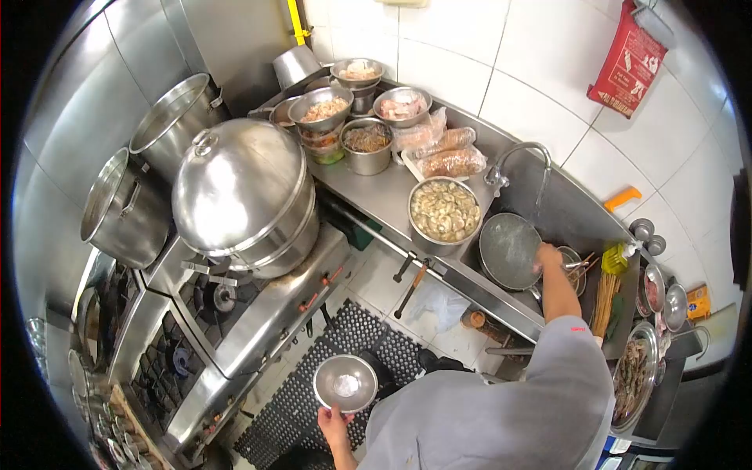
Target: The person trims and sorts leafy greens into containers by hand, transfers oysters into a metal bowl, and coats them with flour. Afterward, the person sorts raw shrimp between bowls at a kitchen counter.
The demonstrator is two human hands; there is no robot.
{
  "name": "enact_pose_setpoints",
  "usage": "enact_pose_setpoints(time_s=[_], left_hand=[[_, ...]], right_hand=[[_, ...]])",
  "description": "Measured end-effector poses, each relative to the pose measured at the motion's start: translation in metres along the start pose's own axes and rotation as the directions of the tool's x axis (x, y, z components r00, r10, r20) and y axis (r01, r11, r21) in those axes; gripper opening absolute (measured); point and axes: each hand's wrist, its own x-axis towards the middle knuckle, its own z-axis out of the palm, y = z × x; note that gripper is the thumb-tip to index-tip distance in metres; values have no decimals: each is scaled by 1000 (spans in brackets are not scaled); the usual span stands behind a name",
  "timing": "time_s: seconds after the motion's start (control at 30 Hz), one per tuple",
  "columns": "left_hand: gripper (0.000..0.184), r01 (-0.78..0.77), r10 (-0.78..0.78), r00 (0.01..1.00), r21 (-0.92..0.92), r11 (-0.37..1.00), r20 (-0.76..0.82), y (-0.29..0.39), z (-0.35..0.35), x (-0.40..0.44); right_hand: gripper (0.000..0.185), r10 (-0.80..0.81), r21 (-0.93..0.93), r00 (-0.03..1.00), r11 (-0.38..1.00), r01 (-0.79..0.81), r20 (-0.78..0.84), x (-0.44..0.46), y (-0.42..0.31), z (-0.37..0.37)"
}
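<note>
My left hand (335, 423) grips the rim of a steel bowl (345, 383), held low over the floor mat; a small white patch shows at its bottom. Over at the sink, my right hand (548, 257) is at the right rim of a round metal pan (510, 251) with cloudy water in it. Its fingers curl over that edge, partly hidden. Above the pan arches the tap (533, 147), with a thin stream coming down. Just right of this hand sits a smaller bowl (574, 270) with thin sticks or utensils in it.
A pot of shellfish (444, 210) stands left of the sink, near bagged food (450, 162) and several bowls of ingredients. A large domed steamer (241, 188) covers part of the stove (188, 345). A yellow-green bottle (615, 259) and a tray of shrimp-like food (633, 380) are at right.
</note>
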Motion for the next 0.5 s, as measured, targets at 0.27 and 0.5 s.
enact_pose_setpoints(time_s=[0.27, 0.5], left_hand=[[16, -161, 77, 928, 206, 965, 365, 80, 34, 57], [16, -234, 132, 785, 92, 968, 605, 139, 121, 49]], right_hand=[[50, -680, 197, 366, 316, 928, -635, -114, -143, -142], [75, -909, -228, 380, 412, 882, -173, -112, -222, -146]])
